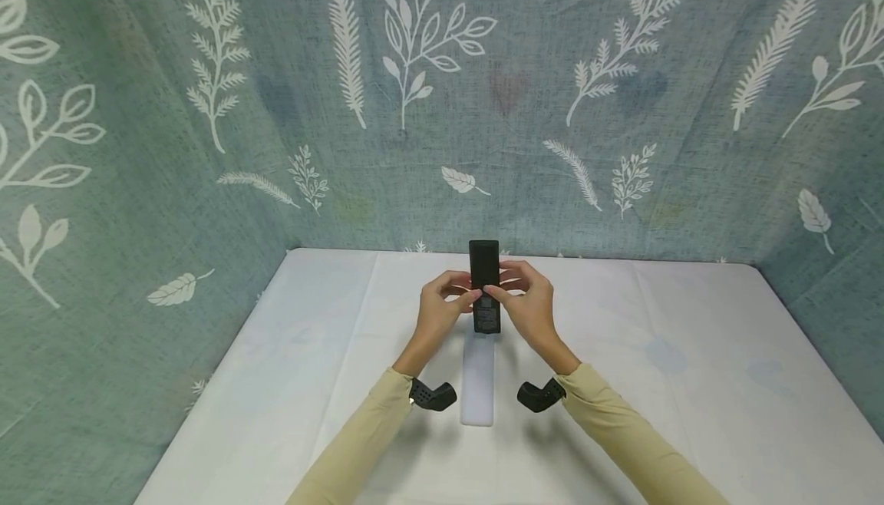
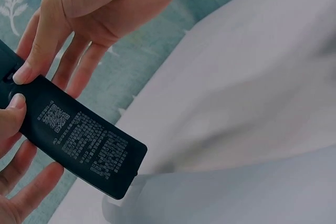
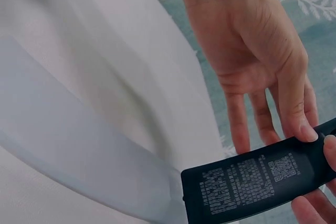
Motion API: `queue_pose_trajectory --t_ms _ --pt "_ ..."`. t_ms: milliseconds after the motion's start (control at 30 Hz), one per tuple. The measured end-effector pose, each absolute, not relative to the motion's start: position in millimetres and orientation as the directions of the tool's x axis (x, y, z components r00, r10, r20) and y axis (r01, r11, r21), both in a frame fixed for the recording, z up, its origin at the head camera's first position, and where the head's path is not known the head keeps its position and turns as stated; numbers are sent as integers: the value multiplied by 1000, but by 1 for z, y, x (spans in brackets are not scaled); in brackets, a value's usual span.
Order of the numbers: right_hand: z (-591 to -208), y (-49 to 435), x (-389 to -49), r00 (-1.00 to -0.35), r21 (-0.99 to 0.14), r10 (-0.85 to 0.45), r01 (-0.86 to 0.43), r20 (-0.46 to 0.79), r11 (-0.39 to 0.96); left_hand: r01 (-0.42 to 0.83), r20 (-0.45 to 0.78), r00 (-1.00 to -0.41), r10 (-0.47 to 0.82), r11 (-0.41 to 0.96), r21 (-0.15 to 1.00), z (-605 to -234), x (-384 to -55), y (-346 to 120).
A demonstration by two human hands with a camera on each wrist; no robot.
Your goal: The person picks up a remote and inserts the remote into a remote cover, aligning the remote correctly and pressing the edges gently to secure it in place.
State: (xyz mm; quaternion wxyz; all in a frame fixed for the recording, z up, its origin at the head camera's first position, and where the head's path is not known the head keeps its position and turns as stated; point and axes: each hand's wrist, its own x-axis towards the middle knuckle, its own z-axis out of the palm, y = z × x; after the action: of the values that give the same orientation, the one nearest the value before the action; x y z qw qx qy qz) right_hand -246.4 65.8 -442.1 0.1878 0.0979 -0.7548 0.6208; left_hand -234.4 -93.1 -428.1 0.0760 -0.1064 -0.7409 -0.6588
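My left hand (image 1: 440, 307) and my right hand (image 1: 528, 302) hold a black remote control (image 1: 486, 315) from its two sides. Both thumbs press on its back near the middle, by a small notch, and the other fingers support the edges and far side. Printed text and a square code cover the lower part of this back (image 2: 84, 135). The remote's front is hidden. Just below its lower end, a long pale bar-shaped piece (image 1: 477, 386) lies on the table; whether it touches the remote, I cannot tell.
A white cloth covers the table (image 1: 587, 443). Green-grey fabric with white leaf prints (image 1: 525, 106) hangs behind it and at both sides. Dark wrist-worn devices (image 1: 433, 395) sit below both wrists, over the table.
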Motion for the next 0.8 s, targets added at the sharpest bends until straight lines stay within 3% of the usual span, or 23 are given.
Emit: queue_pose_trajectory --t_ms 233,500,800 --pt "-447 66 -249 -902 -896 103 -393 419 206 271 270 -962 29 80 959 -458 -254 -93" --pt "-452 60 -251 -908 -901 112 -372 403 222 271 277 -960 -30 140 952 -468 -256 -93" --pt "-451 55 -254 -904 -888 94 -383 417 254 210 211 -977 -12 54 976 -473 -257 -95"
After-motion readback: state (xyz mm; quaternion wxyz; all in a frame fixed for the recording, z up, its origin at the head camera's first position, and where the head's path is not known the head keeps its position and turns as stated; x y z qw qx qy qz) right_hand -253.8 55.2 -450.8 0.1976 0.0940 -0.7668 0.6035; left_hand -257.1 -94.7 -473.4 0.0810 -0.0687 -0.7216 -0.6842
